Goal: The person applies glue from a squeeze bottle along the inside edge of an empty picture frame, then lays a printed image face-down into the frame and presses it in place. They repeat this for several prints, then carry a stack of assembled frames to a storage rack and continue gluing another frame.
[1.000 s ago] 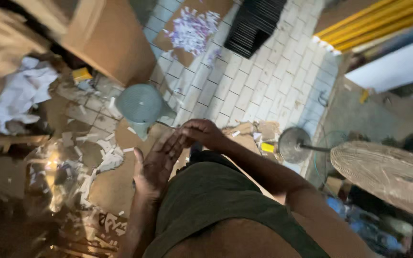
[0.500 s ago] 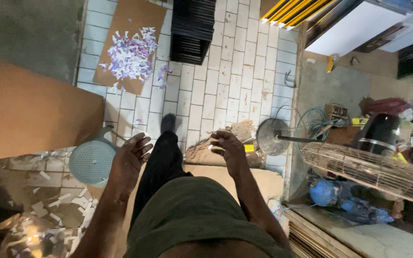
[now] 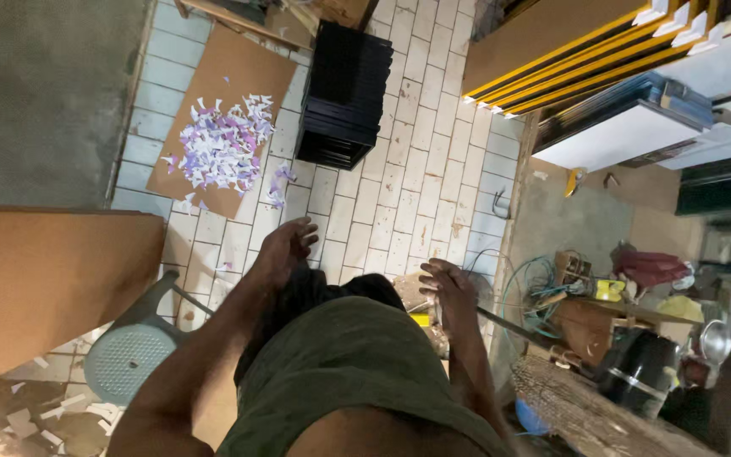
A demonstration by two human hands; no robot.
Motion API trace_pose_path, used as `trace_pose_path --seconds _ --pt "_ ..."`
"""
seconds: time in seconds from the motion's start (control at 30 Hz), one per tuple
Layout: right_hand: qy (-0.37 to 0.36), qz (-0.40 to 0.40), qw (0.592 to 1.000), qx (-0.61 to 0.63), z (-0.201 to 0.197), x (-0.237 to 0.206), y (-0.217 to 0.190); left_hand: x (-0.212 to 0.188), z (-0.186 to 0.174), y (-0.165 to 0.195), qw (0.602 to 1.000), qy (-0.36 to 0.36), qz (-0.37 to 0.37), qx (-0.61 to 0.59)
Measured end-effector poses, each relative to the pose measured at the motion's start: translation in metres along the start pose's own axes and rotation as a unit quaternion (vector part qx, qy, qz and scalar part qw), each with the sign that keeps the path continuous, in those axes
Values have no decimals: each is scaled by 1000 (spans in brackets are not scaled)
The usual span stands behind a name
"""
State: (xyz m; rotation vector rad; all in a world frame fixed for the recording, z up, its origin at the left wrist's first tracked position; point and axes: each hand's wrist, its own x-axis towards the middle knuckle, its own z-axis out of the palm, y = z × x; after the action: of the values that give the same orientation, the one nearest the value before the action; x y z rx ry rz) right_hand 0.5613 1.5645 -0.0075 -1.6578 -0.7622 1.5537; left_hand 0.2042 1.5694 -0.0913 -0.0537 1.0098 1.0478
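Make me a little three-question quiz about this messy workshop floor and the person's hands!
1. True or false: both hands, left hand and right hand, are empty.
2. What lies on the cardboard sheet? A) paper scraps B) nails C) paint cans
3. Fill in: the plastic stool stands nearest the ____ hand.

Key: 1 true; 2 A, the white and purple paper scraps; 3 left.
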Motion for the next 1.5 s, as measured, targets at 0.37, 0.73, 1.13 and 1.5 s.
trace_pose_path --seconds 0.37,0.73,1.13,1.5 --pt "-202 14 930 -307 122 260 -131 131 38 87 986 160 47 -30" --pt "-417 -229 608 -635 299 537 -177 304 86 66 892 315 98 -309" --pt "-338 -389 496 -699 400 685 -59 577 34 81 924 247 60 -286" --pt "-326 -457 590 -581 391 715 -5 620 -10 43 817 164 217 -508"
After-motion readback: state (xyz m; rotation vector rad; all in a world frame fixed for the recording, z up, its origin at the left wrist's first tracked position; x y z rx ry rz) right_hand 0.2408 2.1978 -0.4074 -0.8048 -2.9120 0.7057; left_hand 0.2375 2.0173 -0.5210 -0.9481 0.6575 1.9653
